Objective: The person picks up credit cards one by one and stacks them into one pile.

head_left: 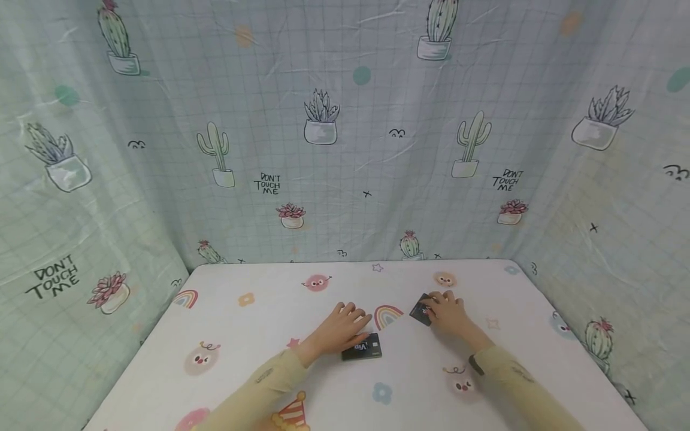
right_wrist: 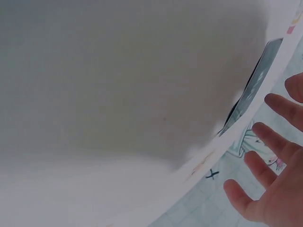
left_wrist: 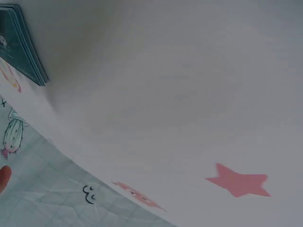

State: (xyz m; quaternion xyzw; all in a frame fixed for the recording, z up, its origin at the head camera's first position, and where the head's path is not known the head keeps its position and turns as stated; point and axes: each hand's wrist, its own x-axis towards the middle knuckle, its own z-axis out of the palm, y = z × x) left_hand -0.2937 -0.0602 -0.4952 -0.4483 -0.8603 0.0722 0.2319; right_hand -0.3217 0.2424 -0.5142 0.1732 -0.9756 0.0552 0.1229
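Note:
A dark stack of cards (head_left: 371, 348) marked "Vip" lies on the table, and its layered edges (left_wrist: 33, 52) show in the left wrist view. My left hand (head_left: 338, 329) is over the stack's left end, thumb at its upper edge and fingers reaching past it. Only one fingertip (left_wrist: 4, 178) enters the left wrist view. Farther back on the right, a dark card (head_left: 420, 311) lies slanted under the fingertips of my right hand (head_left: 448, 312). The right wrist view has this card (right_wrist: 253, 87) near the spread, relaxed fingers; contact is unclear.
The white table (head_left: 242, 335) carries printed rainbows, flowers and faces. A cactus-patterned curtain (head_left: 356, 161) hangs behind its back edge and along both sides. A printed rainbow (head_left: 387, 316) lies between the hands.

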